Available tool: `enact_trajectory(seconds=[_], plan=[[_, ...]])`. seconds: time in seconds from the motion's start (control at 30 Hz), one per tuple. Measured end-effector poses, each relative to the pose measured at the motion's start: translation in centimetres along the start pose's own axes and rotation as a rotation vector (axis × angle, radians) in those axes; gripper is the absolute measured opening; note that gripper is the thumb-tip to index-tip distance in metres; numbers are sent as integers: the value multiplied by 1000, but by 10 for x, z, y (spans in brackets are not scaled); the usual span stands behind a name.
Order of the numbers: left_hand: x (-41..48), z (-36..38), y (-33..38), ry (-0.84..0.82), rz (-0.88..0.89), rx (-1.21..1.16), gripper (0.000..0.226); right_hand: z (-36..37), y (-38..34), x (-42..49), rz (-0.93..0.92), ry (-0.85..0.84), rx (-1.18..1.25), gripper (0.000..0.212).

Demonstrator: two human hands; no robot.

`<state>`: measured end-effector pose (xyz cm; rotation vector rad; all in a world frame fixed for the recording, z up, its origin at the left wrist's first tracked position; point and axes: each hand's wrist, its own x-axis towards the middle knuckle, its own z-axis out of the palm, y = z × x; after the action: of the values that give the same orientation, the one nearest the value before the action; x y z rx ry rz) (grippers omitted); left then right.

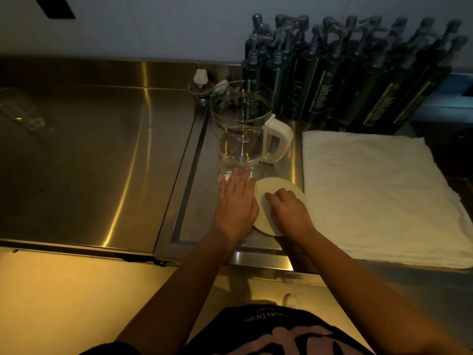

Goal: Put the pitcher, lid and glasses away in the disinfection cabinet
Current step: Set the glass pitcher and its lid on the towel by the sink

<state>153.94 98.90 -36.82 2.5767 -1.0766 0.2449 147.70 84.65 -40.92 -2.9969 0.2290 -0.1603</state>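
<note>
A clear glass pitcher (242,121) with a white handle stands upright on the steel counter (194,201). In front of it stands a small clear glass (231,167). My left hand (235,203) lies flat with straight fingers, its fingertips touching that glass. To its right a round white lid (275,187) lies flat on the counter. My right hand (289,211) rests on the lid with its fingers curled over the top. Another clear glass (21,112) lies faintly visible at the far left.
A sunken steel basin surface (84,155) fills the left. Several dark green pump bottles (345,80) stand along the back wall. A folded white cloth (378,190) lies at the right. A small stopper (201,83) sits behind the pitcher.
</note>
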Motion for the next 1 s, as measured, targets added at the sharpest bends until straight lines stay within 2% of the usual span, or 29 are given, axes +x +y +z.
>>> enact_trajectory(seconds=[0.2, 0.37, 0.57, 0.87, 1.0], plan=[[-1, -2, -1, 20, 9, 8, 46, 7, -3, -2, 31, 15, 63, 51], [-2, -7, 1, 1, 13, -12, 45, 10, -2, -2, 46, 24, 94, 45], [5, -13, 10, 47, 44, -18, 47, 1, 0, -3, 39, 45, 115, 54], [25, -10, 42, 28, 115, -61, 41, -22, 28, -9, 62, 195, 132, 55], [36, -2, 61, -27, 148, -77, 49, -28, 51, -16, 74, 248, 130, 51]])
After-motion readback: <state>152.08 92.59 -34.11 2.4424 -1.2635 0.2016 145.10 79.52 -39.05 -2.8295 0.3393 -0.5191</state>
